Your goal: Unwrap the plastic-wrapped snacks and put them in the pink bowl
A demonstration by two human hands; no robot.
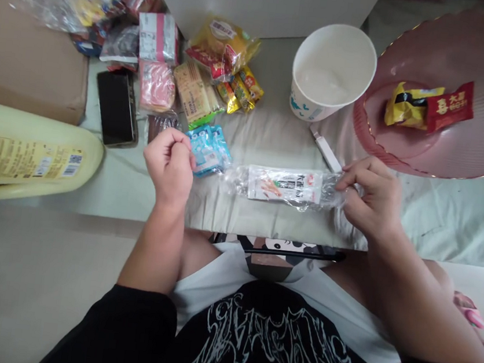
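Note:
My right hand (371,196) pinches the right end of a clear plastic snack packet (285,185) with a white printed label. The packet lies lengthwise across the cloth in front of me. My left hand (169,167) is closed in a fist, apart from the packet's left end. Whatever its fingers may hold is hidden. Blue sachets (208,150) lie just right of that fist, and a dark brown wrapped piece (161,125) is partly covered behind it. Beyond my right hand rests a white stick-shaped object (326,149), with its end close to my fingertips.
A white paper tub (333,69) stands at the back. The pink ribbed bowl (446,155) at right holds a yellow packet (412,106) and a red packet (451,107). Wrapped snacks (197,92), a phone (117,108) and a large yellow bottle (31,151) occupy the left.

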